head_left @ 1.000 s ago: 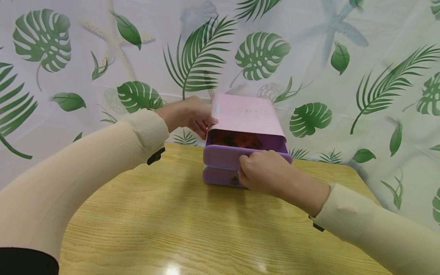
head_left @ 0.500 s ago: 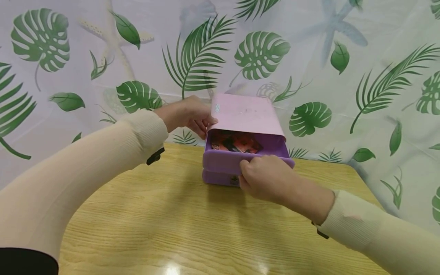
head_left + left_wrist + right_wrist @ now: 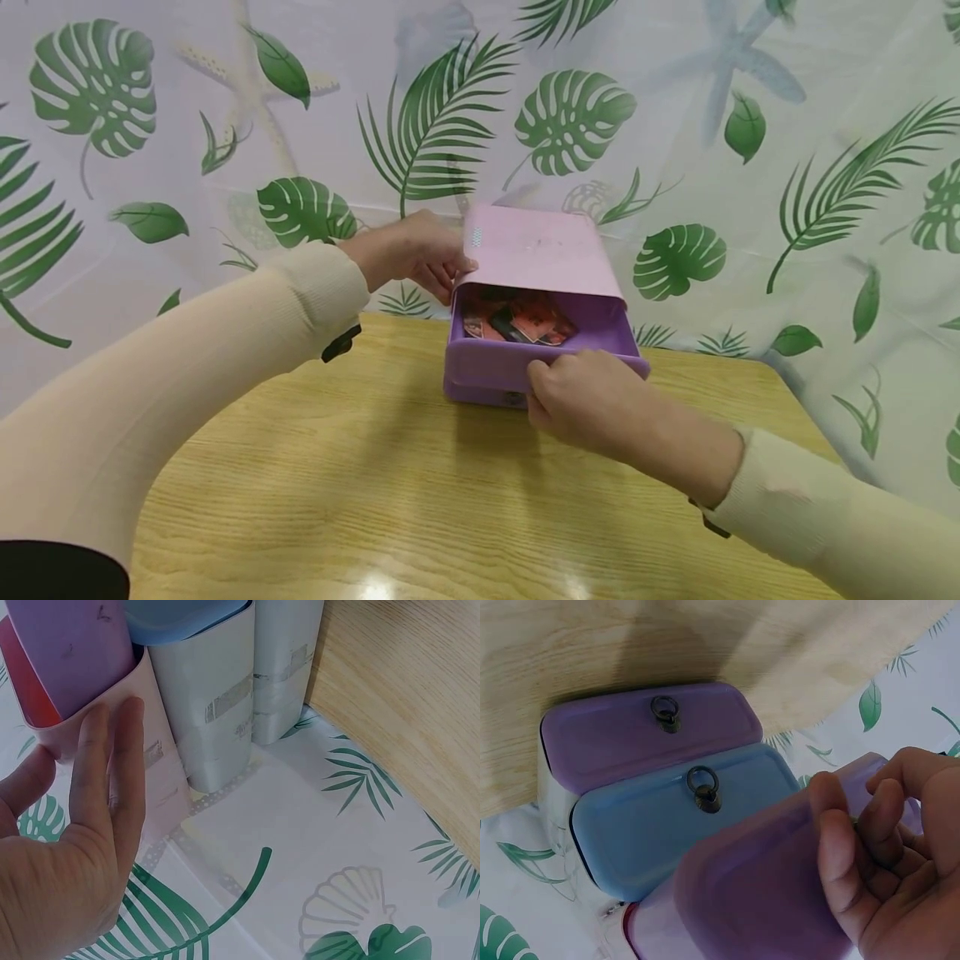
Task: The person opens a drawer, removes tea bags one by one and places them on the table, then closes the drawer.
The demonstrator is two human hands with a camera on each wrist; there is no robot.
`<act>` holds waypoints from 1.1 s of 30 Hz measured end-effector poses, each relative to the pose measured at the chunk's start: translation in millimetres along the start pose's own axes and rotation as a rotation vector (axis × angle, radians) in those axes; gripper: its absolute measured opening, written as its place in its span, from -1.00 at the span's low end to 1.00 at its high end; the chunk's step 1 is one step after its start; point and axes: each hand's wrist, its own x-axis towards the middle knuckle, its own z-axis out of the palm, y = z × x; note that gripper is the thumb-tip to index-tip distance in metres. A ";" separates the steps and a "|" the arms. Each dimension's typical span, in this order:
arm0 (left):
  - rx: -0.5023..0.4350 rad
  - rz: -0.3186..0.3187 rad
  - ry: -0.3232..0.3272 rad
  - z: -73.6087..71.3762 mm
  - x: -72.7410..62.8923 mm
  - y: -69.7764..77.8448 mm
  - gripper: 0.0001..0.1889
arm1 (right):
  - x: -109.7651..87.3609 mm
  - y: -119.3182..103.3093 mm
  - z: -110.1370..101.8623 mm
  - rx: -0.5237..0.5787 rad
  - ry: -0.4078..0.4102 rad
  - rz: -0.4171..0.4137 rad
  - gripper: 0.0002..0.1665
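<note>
A small drawer unit with a pink top casing (image 3: 536, 246) stands at the back of the table. Its top purple drawer (image 3: 487, 362) is pulled partway out, and reddish printed cards or pictures (image 3: 534, 318) lie inside at the left. My right hand (image 3: 588, 404) is at the drawer front, its fingers curled and pinching the pull, which they mostly hide in the right wrist view. My left hand (image 3: 427, 250) holds the casing's left front corner, thumb on top and fingers (image 3: 127, 757) along the side.
Under the top drawer, a blue drawer (image 3: 637, 825) and a lower purple drawer (image 3: 615, 750) are closed, each with a dark ring pull. The wooden table (image 3: 337, 483) extends toward me. A leaf-print cloth (image 3: 675, 125) hangs right behind the unit.
The top drawer has slid farther out toward me with my right hand on it, exposing more of the cards. My left hand has stayed at the casing's corner.
</note>
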 end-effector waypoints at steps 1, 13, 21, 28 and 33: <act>-0.001 0.001 0.000 -0.2 -0.2 0.1 -0.73 | -0.5 -1.0 -0.4 -0.001 -0.003 -0.006 -0.60; 0.001 0.014 -0.003 -1.3 -2.6 -2.6 -0.74 | -8.0 -8.0 -2.9 0.007 -0.003 -0.037 -0.63; -0.002 0.023 -0.002 -1.5 -4.4 -3.1 -0.75 | -12.8 -9.8 -2.8 0.000 0.017 -0.054 -0.63; -0.001 0.019 0.007 -1.2 -3.3 -3.7 -0.75 | -16.3 -12.9 -4.0 -0.003 0.007 -0.059 -0.64; -0.009 0.017 0.007 -0.9 -2.9 -3.8 -0.76 | -18.8 -15.6 -4.3 -0.007 0.019 -0.074 -0.63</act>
